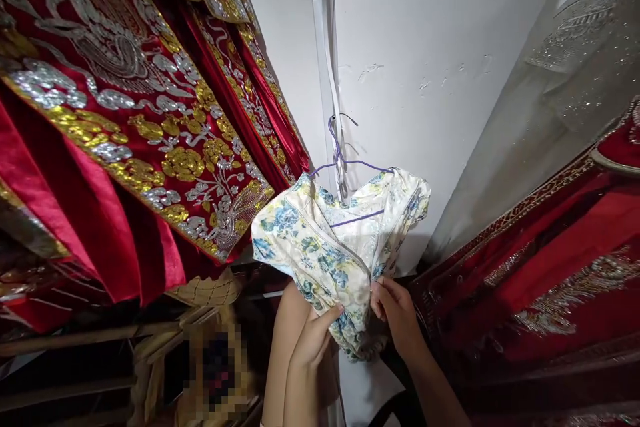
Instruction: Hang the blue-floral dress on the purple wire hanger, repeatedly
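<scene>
A cream short-sleeved dress (320, 247) with blue and yellow flowers hangs on a purple wire hanger (367, 164). Its V-shaped opening has a pale, zipper-like edge (333, 243) running down to a point near the waist. My left hand (316, 337) grips the dress at its lower left side, thumb on the front and the other fingers behind the cloth. At the bottom of the opening, my right hand (396, 310) pinches the edge; whether a zipper pull is between the fingertips I cannot tell. Below the hands the dress's lower part is bunched and foreshortened.
Red garments with gold and silver sequins (185, 163) hang at the left. A sheer glittery white gown (540, 100) and a red beaded garment (560, 280) are at the right. Behind stands a white wall (425, 33). Wooden furniture (150, 347) is at the lower left.
</scene>
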`<state>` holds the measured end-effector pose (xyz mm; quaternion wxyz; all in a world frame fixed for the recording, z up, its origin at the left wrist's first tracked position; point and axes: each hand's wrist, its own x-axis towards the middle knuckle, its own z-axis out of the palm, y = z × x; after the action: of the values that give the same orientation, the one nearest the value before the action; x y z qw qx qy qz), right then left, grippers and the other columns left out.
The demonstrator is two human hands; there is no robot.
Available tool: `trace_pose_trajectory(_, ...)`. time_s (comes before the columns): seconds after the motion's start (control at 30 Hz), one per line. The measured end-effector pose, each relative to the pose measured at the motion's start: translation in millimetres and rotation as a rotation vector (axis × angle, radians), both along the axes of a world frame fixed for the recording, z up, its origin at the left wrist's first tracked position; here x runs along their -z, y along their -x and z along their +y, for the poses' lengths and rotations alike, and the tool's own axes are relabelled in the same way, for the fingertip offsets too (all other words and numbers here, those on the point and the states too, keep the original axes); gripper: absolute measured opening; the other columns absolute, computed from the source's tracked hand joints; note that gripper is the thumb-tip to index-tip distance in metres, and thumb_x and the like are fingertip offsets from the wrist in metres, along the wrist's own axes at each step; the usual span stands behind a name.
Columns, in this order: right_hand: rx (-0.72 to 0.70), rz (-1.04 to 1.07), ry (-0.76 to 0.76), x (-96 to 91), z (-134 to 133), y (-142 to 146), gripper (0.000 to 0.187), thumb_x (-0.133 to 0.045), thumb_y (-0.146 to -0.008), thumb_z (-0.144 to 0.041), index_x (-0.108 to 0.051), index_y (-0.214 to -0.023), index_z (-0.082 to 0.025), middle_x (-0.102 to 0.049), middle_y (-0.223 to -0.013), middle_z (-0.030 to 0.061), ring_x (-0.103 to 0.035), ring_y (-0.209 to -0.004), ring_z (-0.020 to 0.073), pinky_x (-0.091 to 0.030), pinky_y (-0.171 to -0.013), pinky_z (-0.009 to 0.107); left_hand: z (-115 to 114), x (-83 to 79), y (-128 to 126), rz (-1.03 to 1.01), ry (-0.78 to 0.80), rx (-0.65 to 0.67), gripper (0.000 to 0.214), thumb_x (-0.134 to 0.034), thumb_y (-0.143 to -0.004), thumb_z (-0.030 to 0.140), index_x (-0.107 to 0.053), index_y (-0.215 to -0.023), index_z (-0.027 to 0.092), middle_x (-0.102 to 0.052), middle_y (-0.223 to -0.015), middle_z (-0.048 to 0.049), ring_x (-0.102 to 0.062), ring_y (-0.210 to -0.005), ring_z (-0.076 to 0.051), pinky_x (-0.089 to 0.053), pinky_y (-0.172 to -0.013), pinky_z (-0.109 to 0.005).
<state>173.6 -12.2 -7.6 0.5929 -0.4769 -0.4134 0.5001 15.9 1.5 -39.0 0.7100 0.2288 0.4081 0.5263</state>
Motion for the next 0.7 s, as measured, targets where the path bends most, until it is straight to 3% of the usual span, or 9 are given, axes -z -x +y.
trace_pose_trajectory(0.07, 0.008, 0.011, 0.039, -2.1, -1, -1, 0.047, -0.064, -0.081, -0.053, -0.037, -0.055, -0.024, -0.037, -0.048, -0.0060, -0.029, -0.046, 0.0087, -0.026, -0.049, 0.026, 2, 2.1, 1, 0.012, 0.001, -0.047, 0.072, -0.094, -0.058, 0.029, -0.069, -0.126, 0.023, -0.072, -0.128, -0.0108, -0.059, -0.132, -0.034, -0.042, -0.117, -0.044)
trace_pose_trajectory(0.23, -0.157, -0.022, 0.131, -2.7, -2, 0, 0.041, -0.058, -0.080, -0.050, -0.039, -0.054, -0.024, -0.038, -0.042, -0.0055, -0.032, -0.042, 0.0089, -0.027, -0.048, 0.026, 8, 6.7, -1, 0.050, -0.026, -0.199, 0.065, -0.090, -0.066, 0.030, -0.069, -0.127, 0.023, -0.070, -0.132, -0.0103, -0.058, -0.134, -0.032, -0.045, -0.115, -0.040)
trace_pose_trajectory(0.4, -0.238, -0.022, 0.131, 6.1, 1, 5, 0.038, -0.054, -0.083, -0.053, -0.053, -0.063, -0.021, -0.046, -0.040, -0.0039, -0.037, -0.040, 0.0106, -0.028, -0.046, 0.025, 1, 5.1, -12, 0.009, -0.018, -0.176, 0.072, -0.089, -0.067, 0.036, -0.065, -0.132, 0.019, -0.072, -0.128, -0.0141, -0.065, -0.124, -0.035, -0.049, -0.109, -0.043)
trace_pose_trajectory(0.57, -0.219, -0.009, 0.093, 17.4, 11, 4, 0.036, -0.056, -0.083, -0.048, -0.055, -0.060, -0.021, -0.046, -0.040, -0.0039, -0.039, -0.039, 0.0109, -0.030, -0.046, 0.025, 0, 5.2, -19, 0.082, -0.031, -0.177, 0.074, -0.088, -0.068, 0.042, -0.064, -0.133, 0.016, -0.073, -0.123, -0.0159, -0.063, -0.125, -0.037, -0.047, -0.109, -0.045)
trace_pose_trajectory(0.7, -0.159, -0.023, 0.083, 15.8, 12, -8, 0.035, -0.059, -0.079, -0.046, -0.055, -0.055, -0.021, -0.044, -0.038, -0.0042, -0.038, -0.036, 0.0101, -0.029, -0.044, 0.025, 0, 19.0, -23, 0.178, -0.058, -0.303, 0.070, -0.088, -0.067, 0.043, -0.063, -0.129, 0.019, -0.071, -0.126, -0.0128, -0.061, -0.128, -0.034, -0.046, -0.110, -0.040)
